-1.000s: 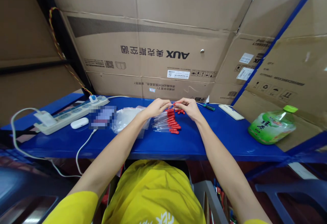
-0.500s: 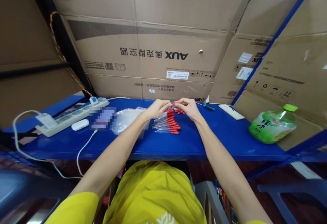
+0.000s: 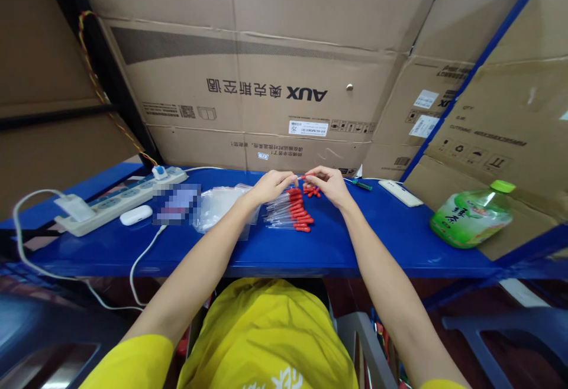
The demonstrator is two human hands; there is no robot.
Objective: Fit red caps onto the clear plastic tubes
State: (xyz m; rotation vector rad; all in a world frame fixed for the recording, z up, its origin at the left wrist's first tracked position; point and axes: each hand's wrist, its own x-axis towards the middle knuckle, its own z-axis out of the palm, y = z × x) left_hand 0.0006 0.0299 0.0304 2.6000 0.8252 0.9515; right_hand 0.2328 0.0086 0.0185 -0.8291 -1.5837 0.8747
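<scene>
Between my two hands is a dropper (image 3: 303,177) with a red rubber bulb and a clear thin tube, held level just above the table. My left hand (image 3: 276,187) pinches its tube end; my right hand (image 3: 331,185) has thumb and fingers closed on the red bulb. Just below them lies a row of finished-looking droppers (image 3: 286,211), clear tubes pointing left and red bulbs right. Several loose red rubber bulbs (image 3: 312,192) sit in a small heap beneath my right hand. Clear plastic bags (image 3: 222,206) lie left of the droppers, partly behind my left forearm.
On the left are a power strip (image 3: 128,197), a white earphone case (image 3: 135,215), a blurred-out phone-like thing (image 3: 176,204) and white cables. A green-handled screwdriver (image 3: 361,185), a white slab (image 3: 400,193) and a green-capped bottle (image 3: 471,217) lie right. Cardboard (image 3: 266,52) walls the back.
My hands have drawn slightly apart, so more of the dropper shows between the fingertips. The view has shifted a little; the things on the table stay put.
</scene>
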